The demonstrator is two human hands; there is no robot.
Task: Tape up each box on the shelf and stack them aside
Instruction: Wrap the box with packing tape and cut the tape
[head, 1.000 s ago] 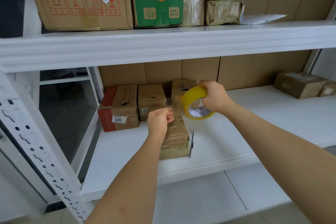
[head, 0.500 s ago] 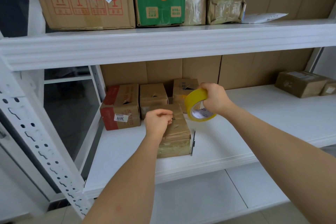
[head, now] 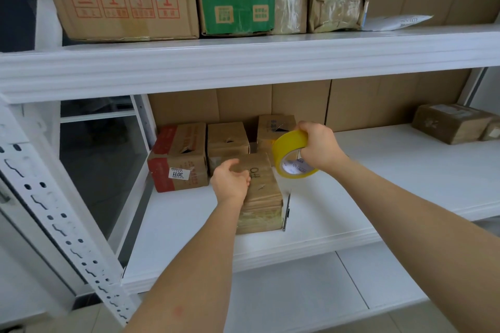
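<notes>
A small brown box point(head: 266, 192) wrapped in yellowish tape lies on the white middle shelf point(head: 378, 176), near its front edge. My left hand point(head: 230, 181) sits at the box's left top edge, fingers loosely curled and touching the cardboard, thumb raised. My right hand point(head: 319, 146) grips a yellow tape roll point(head: 290, 153), held upright just above the box's far right corner. Behind stand three more boxes: a red-and-brown one point(head: 178, 157), a plain one point(head: 227, 140) and a third point(head: 273, 127), partly hidden by the roll.
A slim cutter point(head: 286, 211) lies on the shelf against the front box's right side. Two taped parcels point(head: 449, 124) sit at the shelf's far right. The upper shelf point(head: 243, 57) carries large cartons and wrapped packages. A perforated white upright point(head: 54, 211) slants at the left.
My left hand has loosened from a closed fist and shifted slightly left onto the box's edge. The tape roll in my right hand has stayed almost in place.
</notes>
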